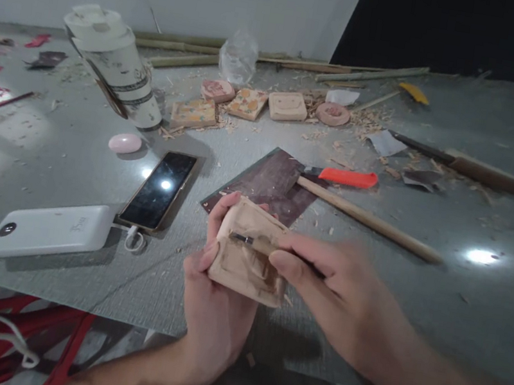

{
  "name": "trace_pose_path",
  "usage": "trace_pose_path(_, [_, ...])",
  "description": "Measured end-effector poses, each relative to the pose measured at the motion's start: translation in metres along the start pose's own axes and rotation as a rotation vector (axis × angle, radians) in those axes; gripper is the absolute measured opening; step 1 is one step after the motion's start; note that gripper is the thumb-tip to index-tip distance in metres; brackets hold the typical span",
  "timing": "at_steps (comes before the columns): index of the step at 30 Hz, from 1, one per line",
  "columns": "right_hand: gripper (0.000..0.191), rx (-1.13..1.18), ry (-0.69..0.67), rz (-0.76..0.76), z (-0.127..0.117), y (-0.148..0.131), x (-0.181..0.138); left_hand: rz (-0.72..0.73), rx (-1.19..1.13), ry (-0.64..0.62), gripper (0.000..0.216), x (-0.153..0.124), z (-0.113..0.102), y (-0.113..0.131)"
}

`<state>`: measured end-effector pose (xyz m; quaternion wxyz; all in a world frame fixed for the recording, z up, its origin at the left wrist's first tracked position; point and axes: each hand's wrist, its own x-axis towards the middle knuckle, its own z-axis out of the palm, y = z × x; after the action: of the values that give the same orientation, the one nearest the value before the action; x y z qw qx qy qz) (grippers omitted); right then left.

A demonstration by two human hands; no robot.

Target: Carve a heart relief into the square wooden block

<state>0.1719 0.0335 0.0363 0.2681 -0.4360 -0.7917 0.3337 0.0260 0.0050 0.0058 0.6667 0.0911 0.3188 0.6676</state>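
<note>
The left hand (215, 303) cups a pale wooden block (247, 256) from below and from its left side, fingers curled up around the far edge and thumb pressed on the near edge, so it is closed firmly on the wood. The block sits just above the near rim of the surface (72, 157), its carved face turned up toward the camera. The right hand (342, 297) comes in from the right, fingers pinched together on a thin carving tool (253, 242). The tool's long axis runs roughly left to right across the block, its dark metal tip pointing left and resting in the hollowed recess; the handle end is hidden inside the fingers. The right hand is thus the working one, lying to the right of the block, with the left directly under it.

Just beyond the block lies a dark sheet (273, 182), then a long wooden stick (369, 220) and an orange-handled knife (347, 177). To the left are a phone (160, 190) cabled to a white power bank (51, 228). Farther back sit small carved wooden pieces (246, 103) among shavings.
</note>
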Motion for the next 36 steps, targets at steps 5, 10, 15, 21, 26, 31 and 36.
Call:
trace_pose_path(5, [0.050,0.335,-0.156,0.174,-0.005,0.008,0.009,-0.011,0.024,0.005,0.046,0.002,0.001,0.002])
trace_pose_path(10, [0.050,0.335,-0.090,0.175,-0.012,0.012,0.008,-0.084,0.033,0.037,0.049,0.001,0.001,0.007])
trace_pose_path(15, [0.037,-0.105,0.038,-0.011,-0.014,0.004,0.001,-0.119,-0.001,0.092,0.054,0.000,0.008,0.011])
trace_pose_path(21, [0.031,-0.307,0.103,-0.147,-0.004,0.005,-0.005,-0.132,-0.015,0.104,0.051,0.000,0.005,0.010])
trace_pose_path(26, [0.030,-0.396,0.143,-0.220,-0.001,0.005,-0.006,-0.128,0.008,-0.011,0.040,-0.001,-0.004,0.008])
trace_pose_path(31, [0.027,-0.431,0.156,-0.248,-0.002,0.005,-0.009,-0.106,-0.032,-0.043,0.043,-0.002,-0.005,0.007])
trace_pose_path(36, [0.026,-0.452,0.158,-0.244,-0.003,0.005,-0.008,-0.127,-0.059,-0.032,0.042,-0.002,-0.002,0.008])
